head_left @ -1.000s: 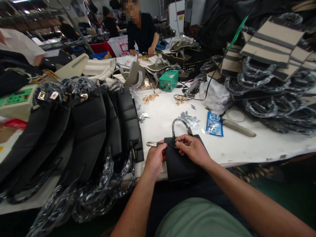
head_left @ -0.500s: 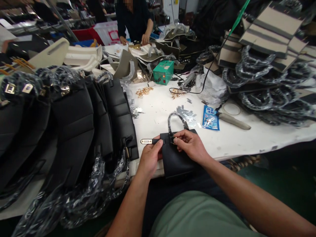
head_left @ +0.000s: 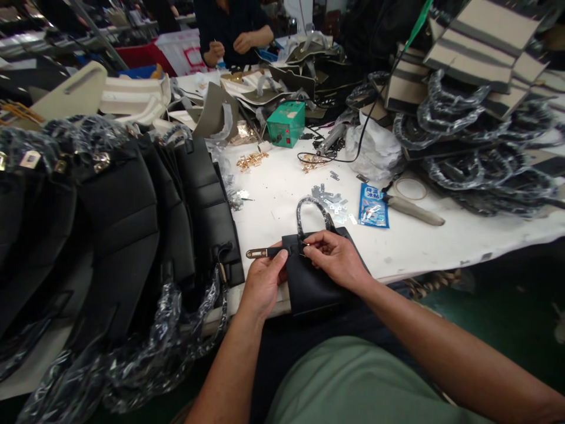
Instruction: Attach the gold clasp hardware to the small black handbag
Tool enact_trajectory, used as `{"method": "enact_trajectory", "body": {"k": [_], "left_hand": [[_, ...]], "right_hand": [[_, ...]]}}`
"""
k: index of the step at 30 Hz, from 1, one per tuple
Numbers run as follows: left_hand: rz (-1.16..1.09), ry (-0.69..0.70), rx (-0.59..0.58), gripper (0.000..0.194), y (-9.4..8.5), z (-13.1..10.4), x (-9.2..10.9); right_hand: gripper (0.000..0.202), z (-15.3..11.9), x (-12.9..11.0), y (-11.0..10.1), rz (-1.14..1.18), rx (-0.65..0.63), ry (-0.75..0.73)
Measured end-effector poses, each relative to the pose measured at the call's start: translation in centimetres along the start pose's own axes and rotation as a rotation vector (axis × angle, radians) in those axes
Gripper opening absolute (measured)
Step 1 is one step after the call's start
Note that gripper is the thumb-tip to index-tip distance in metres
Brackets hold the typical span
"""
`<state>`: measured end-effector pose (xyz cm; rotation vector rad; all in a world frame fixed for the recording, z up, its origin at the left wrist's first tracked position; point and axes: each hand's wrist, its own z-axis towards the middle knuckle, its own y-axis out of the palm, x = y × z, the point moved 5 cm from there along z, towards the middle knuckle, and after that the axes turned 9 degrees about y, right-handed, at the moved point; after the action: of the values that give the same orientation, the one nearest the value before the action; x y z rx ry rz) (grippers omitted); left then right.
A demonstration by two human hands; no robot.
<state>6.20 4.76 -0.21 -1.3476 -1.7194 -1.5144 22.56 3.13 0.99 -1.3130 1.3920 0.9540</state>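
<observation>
A black bag panel with a plastic-wrapped loop handle lies over the table's front edge. My left hand is closed on its left edge, thumb on top, pinching a black strap. The strap ends in a gold-coloured metal tip that sticks out to the left. My right hand pinches a small gold-coloured metal piece against the panel, just below the foot of the handle. The fingers hide most of that piece.
Black bag panels with wrapped handles crowd the left; more handled panels are stacked right. On the white table are a green box, gold fittings, metal plates, a blue packet and a tape roll. A co-worker sits opposite.
The view has shifted slightly, so most things appear a little further left and up. Both my hands keep their grips. The co-worker's hands have risen off the work.
</observation>
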Motion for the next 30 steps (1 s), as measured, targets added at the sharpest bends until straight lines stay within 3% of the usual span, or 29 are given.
{"method": "enact_trajectory", "body": {"k": [12, 17, 25, 30], "left_hand": [[-0.006, 0.070, 0.028, 0.049, -0.5, -0.1, -0.4], [-0.018, 0.110, -0.009, 0.049, -0.5, -0.2, -0.6], [0.058, 0.164, 0.023, 0.042, -0.4, -0.3, -0.3], [0.091, 0.179, 0.038, 0.042, -0.6, -0.4, -0.2]], "right_hand": [[0.015, -0.1, -2.4, 0.4, -0.257, 0.026, -0.017], [0.010, -0.5, -3.8, 0.8, -0.442, 0.078, -0.116], [0.006, -1.1, -5.3, 2.2, -0.802, 0.135, -0.269], [0.009, -0.4, -4.1, 1.8, -0.586, 0.080, -0.069]]}}
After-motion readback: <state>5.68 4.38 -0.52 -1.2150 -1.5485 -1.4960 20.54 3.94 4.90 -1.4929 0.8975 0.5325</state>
